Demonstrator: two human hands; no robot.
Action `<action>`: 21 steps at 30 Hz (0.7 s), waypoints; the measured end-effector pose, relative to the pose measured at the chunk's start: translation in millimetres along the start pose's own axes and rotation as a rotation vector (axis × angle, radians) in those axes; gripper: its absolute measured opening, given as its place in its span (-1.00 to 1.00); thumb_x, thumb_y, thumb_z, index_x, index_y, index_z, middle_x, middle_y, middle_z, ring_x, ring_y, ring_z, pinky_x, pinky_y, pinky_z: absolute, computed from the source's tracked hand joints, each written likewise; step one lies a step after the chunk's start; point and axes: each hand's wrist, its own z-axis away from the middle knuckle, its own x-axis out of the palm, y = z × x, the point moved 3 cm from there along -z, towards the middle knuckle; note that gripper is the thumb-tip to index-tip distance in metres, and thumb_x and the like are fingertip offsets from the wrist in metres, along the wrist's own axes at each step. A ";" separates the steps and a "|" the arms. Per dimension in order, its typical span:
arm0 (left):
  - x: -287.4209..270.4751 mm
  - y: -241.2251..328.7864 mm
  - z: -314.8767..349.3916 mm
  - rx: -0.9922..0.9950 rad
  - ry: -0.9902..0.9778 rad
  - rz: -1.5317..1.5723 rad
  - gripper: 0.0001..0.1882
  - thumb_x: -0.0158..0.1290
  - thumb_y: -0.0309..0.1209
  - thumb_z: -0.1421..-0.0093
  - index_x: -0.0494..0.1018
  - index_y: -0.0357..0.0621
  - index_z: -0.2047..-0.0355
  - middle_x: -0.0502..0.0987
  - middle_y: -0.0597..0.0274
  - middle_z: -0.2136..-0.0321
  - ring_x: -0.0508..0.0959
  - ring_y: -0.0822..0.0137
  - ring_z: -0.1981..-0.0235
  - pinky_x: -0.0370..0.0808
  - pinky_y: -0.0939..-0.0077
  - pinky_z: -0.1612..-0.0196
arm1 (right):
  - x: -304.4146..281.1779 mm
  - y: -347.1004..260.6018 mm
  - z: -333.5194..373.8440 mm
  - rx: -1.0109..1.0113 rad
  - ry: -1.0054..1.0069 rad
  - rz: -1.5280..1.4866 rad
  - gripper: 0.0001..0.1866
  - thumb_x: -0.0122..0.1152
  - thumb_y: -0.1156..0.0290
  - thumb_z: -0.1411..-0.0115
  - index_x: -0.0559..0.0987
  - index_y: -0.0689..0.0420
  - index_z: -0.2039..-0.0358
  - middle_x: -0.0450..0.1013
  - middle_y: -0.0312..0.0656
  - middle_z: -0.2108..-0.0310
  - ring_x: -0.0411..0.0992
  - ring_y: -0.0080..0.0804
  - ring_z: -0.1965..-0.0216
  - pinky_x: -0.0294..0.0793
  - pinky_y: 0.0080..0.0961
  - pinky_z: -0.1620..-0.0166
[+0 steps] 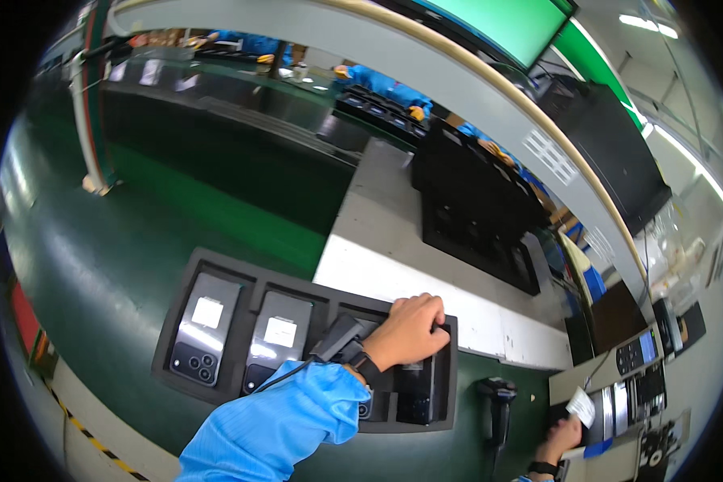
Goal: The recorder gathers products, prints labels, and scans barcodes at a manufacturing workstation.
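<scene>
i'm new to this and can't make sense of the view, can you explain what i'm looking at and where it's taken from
There is no robot here: these are a person's own bare hands. The single picture comes from a wide fisheye camera on their head, looking down, so straight edges bend near the rim.

On the green work surface lies a dark tray with compartments. Two phones with white stickers show plainly, one far left and one beside it; the right part is partly covered by the arm.

The left hand is over the tray's right side; whether it grips anything is unclear. The right hand, farther right, seems to pinch a white slip. Between them is a black handheld scanner.
</scene>
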 end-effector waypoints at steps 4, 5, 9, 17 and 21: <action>-1.2 -2.7 -4.0 -0.043 -0.053 0.073 -0.83 0.07 -0.37 -0.01 0.36 -0.15 0.42 0.47 0.10 0.37 0.47 0.00 0.27 0.31 0.20 0.09 | 82.5 -65.2 130.9 -0.001 -0.723 0.103 -0.75 0.07 0.31 -0.32 0.45 0.07 0.51 0.34 -0.39 0.67 0.25 -0.68 0.71 0.21 -0.69 0.65; -1.3 -3.2 -4.4 -0.054 -0.065 0.096 -0.83 0.07 -0.37 -0.02 0.35 -0.16 0.43 0.47 0.10 0.39 0.47 0.01 0.28 0.31 0.20 0.10 | 99.7 -83.2 156.4 -0.018 -0.962 0.193 -0.75 0.07 0.33 -0.31 0.46 0.10 0.52 0.37 -0.37 0.65 0.29 -0.66 0.68 0.26 -0.67 0.61; -1.1 -3.2 -4.4 -0.073 -0.105 0.113 -0.83 0.07 -0.37 -0.02 0.34 -0.16 0.44 0.46 0.10 0.39 0.46 0.01 0.29 0.31 0.21 0.09 | 142.5 -123.7 223.3 -0.009 -1.526 0.519 -0.73 0.04 0.34 -0.33 0.50 0.22 0.48 0.42 -0.36 0.60 0.35 -0.66 0.55 0.34 -0.63 0.45; 0.1 1.1 0.7 0.022 -0.059 -0.081 -0.79 0.11 -0.26 -0.12 0.41 -0.14 0.41 0.47 0.08 0.26 0.47 0.03 0.15 0.32 0.14 -0.04 | 160.2 -136.2 258.1 -0.211 -1.701 0.766 -0.68 0.05 0.26 -0.32 0.51 0.25 0.46 0.47 -0.22 0.61 0.41 -0.51 0.56 0.41 -0.49 0.42; 4.4 2.6 7.5 -0.008 -0.084 -0.098 -0.73 0.08 -0.17 -0.17 0.46 -0.12 0.34 0.44 0.08 0.12 0.41 0.07 0.02 0.21 0.12 -0.16 | 148.5 -127.2 249.6 -0.147 -1.638 0.684 -0.77 0.11 0.32 -0.29 0.56 0.25 0.32 0.47 -0.26 0.58 0.40 -0.57 0.53 0.40 -0.55 0.42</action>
